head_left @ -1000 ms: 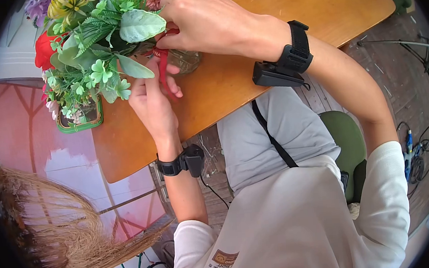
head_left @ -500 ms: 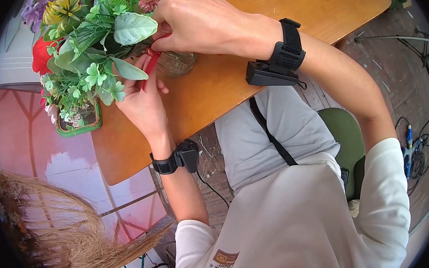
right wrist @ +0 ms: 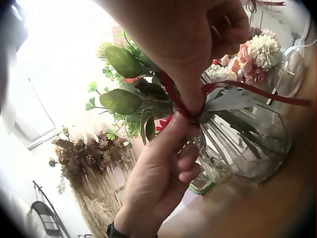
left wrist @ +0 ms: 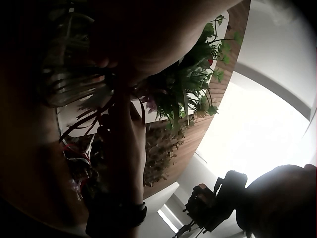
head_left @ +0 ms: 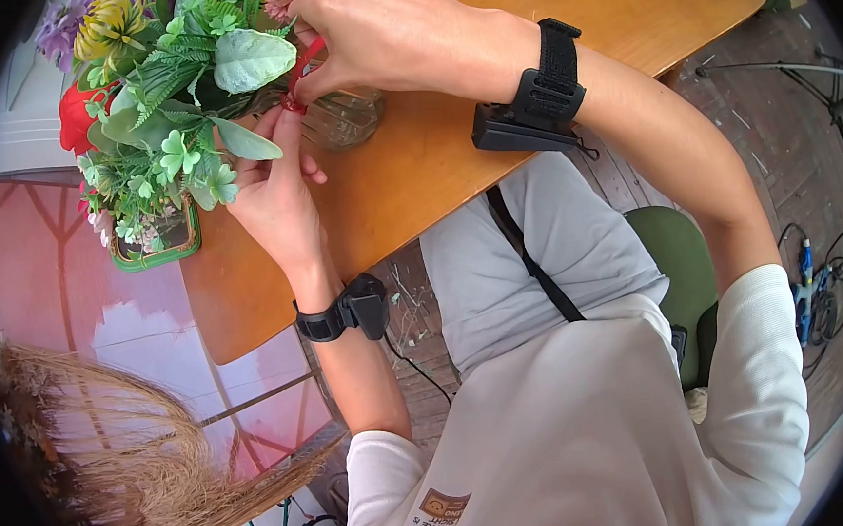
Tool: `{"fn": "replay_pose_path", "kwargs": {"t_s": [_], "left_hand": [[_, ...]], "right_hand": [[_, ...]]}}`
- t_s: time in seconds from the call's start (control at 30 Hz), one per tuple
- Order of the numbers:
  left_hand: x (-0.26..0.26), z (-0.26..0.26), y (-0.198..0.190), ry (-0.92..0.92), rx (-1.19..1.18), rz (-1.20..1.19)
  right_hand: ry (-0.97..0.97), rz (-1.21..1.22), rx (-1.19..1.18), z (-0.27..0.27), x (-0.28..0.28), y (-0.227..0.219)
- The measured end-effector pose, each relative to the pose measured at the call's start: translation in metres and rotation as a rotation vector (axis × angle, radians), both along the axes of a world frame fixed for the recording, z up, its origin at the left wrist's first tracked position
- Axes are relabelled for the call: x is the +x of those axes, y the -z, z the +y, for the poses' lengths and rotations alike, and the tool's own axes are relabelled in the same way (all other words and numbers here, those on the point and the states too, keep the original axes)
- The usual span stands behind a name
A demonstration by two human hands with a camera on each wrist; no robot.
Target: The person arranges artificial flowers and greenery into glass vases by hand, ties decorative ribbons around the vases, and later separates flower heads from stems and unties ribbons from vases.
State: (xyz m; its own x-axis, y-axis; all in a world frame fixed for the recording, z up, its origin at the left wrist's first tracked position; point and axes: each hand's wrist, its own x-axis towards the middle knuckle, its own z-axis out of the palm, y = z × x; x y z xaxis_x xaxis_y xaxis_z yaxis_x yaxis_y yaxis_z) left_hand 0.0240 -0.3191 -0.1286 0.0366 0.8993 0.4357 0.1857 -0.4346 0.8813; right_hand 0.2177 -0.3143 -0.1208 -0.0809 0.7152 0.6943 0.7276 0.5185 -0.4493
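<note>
In the head view, my left hand has its thumb raised against a red ribbon at the neck of a clear glass vase. My right hand pinches the ribbon just above that thumb. Artificial flowers and leaves fill the vase and hide part of the left fingers. Seen from the right wrist, the ribbon crosses under the right hand, one tail stretching off to the right. There the left hand meets it from below. Both hands look very dark in the left wrist view.
A wooden table carries the vase. Near its left end is a green-rimmed container. Dried grass lies at lower left. Pink and white flowers show behind the hands in the right wrist view.
The ribbon tail that hung across my left hand is now up at my right fingers. My left thumb has come up onto the ribbon at the vase neck. Both hands have shifted slightly left.
</note>
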Motion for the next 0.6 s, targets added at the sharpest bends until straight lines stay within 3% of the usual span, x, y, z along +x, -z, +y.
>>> {"fn": "replay_pose_path", "kwargs": {"t_s": [0.3, 0.4, 0.47, 0.6], "left_hand": [[-0.002, 0.006, 0.002, 0.025, -0.057, -0.070], [-0.004, 0.007, 0.003, 0.020, -0.038, -0.050], [-0.003, 0.005, 0.003, 0.011, -0.025, -0.046], [0.003, 0.001, 0.002, 0.010, 0.033, -0.032]], "right_hand": [[-0.013, -0.022, -0.034, 0.001, 0.007, 0.000], [-0.085, -0.029, -0.053, 0.010, 0.008, 0.002], [-0.242, 0.068, 0.223, 0.018, 0.004, 0.007], [-0.306, 0.123, 0.129, 0.002, 0.007, 0.000]]}}
